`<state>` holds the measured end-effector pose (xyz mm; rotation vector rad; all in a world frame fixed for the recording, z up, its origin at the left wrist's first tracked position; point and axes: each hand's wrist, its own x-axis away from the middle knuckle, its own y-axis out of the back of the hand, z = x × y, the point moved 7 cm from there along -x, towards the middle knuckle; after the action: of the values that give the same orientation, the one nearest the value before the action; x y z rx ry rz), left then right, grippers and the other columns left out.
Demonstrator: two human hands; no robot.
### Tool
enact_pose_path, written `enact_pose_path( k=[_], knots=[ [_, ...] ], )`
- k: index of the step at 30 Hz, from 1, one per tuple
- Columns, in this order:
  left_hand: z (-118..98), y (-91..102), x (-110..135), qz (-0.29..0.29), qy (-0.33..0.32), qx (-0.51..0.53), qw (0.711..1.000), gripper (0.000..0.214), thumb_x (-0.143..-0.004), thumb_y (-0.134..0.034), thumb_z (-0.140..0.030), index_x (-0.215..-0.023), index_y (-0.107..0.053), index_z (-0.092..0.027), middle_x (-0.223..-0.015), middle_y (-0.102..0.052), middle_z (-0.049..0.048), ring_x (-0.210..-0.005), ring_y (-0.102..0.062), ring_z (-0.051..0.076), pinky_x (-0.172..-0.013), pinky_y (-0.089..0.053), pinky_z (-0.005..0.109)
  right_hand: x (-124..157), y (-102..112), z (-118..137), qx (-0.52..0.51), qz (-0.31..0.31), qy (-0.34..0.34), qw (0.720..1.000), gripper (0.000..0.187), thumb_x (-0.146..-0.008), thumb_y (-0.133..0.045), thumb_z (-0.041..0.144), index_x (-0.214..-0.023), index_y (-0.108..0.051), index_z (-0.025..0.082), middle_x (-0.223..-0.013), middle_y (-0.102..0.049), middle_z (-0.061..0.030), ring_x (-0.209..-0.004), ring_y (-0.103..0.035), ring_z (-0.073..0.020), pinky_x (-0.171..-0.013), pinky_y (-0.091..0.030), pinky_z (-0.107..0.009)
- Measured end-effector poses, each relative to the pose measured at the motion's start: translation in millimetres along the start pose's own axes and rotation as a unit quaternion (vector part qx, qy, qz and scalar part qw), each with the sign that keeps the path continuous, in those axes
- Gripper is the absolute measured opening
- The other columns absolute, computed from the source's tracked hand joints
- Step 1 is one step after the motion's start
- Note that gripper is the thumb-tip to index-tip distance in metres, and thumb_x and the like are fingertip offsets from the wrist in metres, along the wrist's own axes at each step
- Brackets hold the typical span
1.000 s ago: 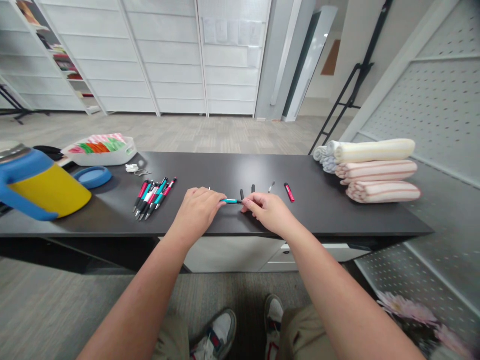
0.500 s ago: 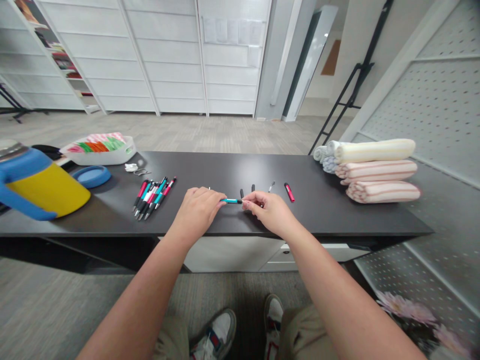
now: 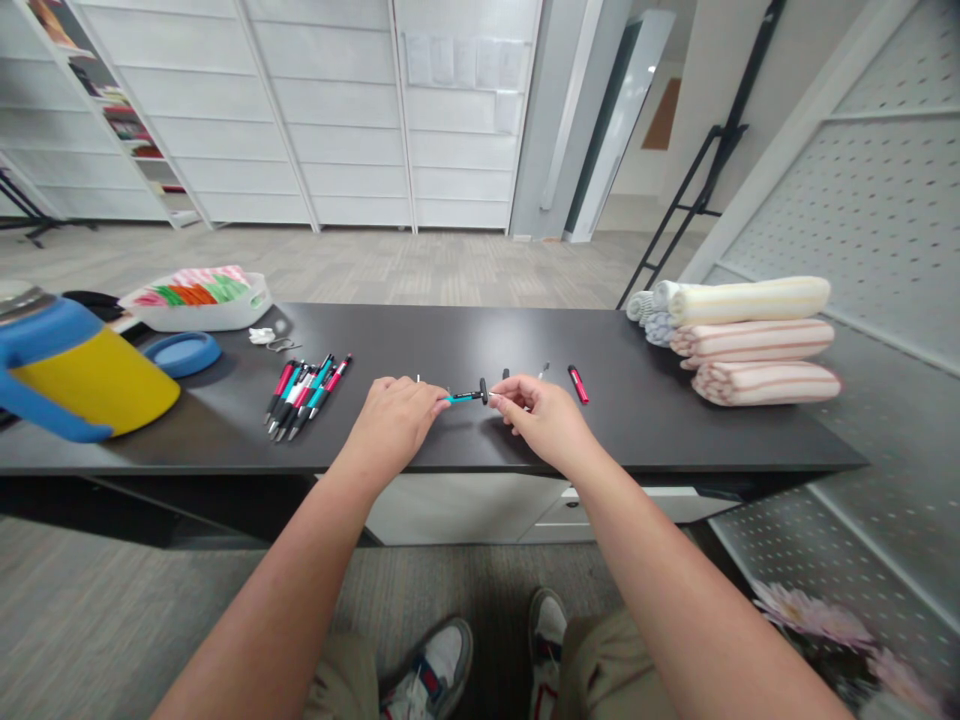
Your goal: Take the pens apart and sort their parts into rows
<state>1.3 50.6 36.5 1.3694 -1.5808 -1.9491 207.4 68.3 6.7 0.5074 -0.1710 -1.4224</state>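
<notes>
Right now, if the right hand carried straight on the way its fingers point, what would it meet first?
The right hand would first meet the black end of the teal pen barrel held by the left hand. It looks to be touching or nearly touching already, though depth is hard to judge from this view.

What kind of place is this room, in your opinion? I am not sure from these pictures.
It looks like an office workroom or studio rather than a home: a long dark table stands on grey carpet tile, with white perforated wall panels and tall white shelving around it.
</notes>
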Motion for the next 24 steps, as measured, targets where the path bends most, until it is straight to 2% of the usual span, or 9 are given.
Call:
enact_pose_path(
  k=[4,7,9,12,14,16,19,24],
  knots=[
    [1,1.4,0,-0.007,0.01,-0.013,1.0,0.026,-0.109,-0.048,-0.035,-0.114,-0.07,-0.024,-0.102,-0.078,0.0067,-0.093,-0.065,0.026,-0.09,-0.04,0.044,0,6,2,0.038,-0.02,0.006,0.999,0.021,-0.094,-0.065,0.041,-0.1,-0.073,0.022,-0.09,-0.075,-0.0035,-0.071,-0.066,-0.0163,-0.058,-0.054,-0.026],
    [2,1.8,-1,-0.011,0.014,-0.02,1.0,0.026,-0.109,-0.048,-0.035,-0.115,-0.07,-0.024,-0.101,-0.077,0.0072,-0.094,-0.066,0.026,-0.089,-0.04,0.043,4,17,13,0.15,0.013,0.034,0.988,0.015,-0.095,-0.063,0.033,-0.095,-0.073,0.023,-0.083,-0.076,-0.0023,-0.072,-0.068,-0.017,-0.064,-0.051,-0.027],
    [2,1.3,0,-0.014,0.014,-0.021,1.0,0.025,-0.109,-0.048,-0.035,-0.114,-0.07,-0.024,-0.1,-0.077,0.0071,-0.093,-0.066,0.026,-0.088,-0.04,0.042,8,30,20,0.248,0.035,0.041,0.967,0.012,-0.094,-0.062,0.025,-0.089,-0.073,0.023,-0.081,-0.076,-0.0033,-0.073,-0.068,-0.0188,-0.066,-0.048,-0.029],
    [3,0.2,0,-0.017,0.018,-0.021,0.999,0.024,-0.109,-0.049,-0.035,-0.114,-0.07,-0.024,-0.099,-0.077,0.0065,-0.092,-0.065,0.025,-0.088,-0.039,0.042,12,52,26,0.393,0.034,0.012,0.919,0.013,-0.085,-0.065,0.012,-0.078,-0.072,0.021,-0.075,-0.075,-0.0078,-0.07,-0.068,-0.0229,-0.065,-0.042,-0.032],
    [3,0.0,0,-0.017,0.022,-0.023,0.999,0.024,-0.108,-0.049,-0.034,-0.114,-0.07,-0.024,-0.099,-0.077,0.0063,-0.092,-0.065,0.026,-0.089,-0.039,0.043,13,59,27,0.456,0.037,-0.014,0.889,0.015,-0.078,-0.067,0.008,-0.073,-0.073,0.02,-0.072,-0.074,-0.0105,-0.068,-0.067,-0.0254,-0.064,-0.04,-0.034],
    [3,0.7,0,-0.016,0.025,-0.026,0.999,0.023,-0.108,-0.05,-0.034,-0.114,-0.07,-0.024,-0.099,-0.077,0.0063,-0.092,-0.065,0.026,-0.089,-0.039,0.043,13,58,26,0.482,0.05,-0.031,0.874,0.015,-0.075,-0.067,0.007,-0.072,-0.073,0.02,-0.071,-0.074,-0.0118,-0.07,-0.068,-0.0269,-0.064,-0.04,-0.035],
    [2,2.7,0,-0.017,0.026,-0.029,0.999,0.022,-0.108,-0.051,-0.034,-0.113,-0.07,-0.024,-0.099,-0.077,0.0062,-0.092,-0.065,0.026,-0.088,-0.039,0.043,12,52,22,0.484,0.063,-0.039,0.872,0.017,-0.076,-0.065,0.008,-0.073,-0.076,0.02,-0.073,-0.075,-0.0118,-0.072,-0.069,-0.0274,-0.066,-0.042,-0.035],
    [4,2.7,1,-0.023,0.031,-0.035,0.999,0.021,-0.108,-0.052,-0.033,-0.114,-0.07,-0.025,-0.101,-0.078,0.0056,-0.092,-0.065,0.026,-0.087,-0.039,0.043,9,52,14,0.434,0.037,-0.025,0.9,0.018,-0.078,-0.066,0.009,-0.083,-0.078,0.02,-0.079,-0.078,-0.0094,-0.078,-0.072,-0.0273,-0.072,-0.048,-0.035]
  ],
)
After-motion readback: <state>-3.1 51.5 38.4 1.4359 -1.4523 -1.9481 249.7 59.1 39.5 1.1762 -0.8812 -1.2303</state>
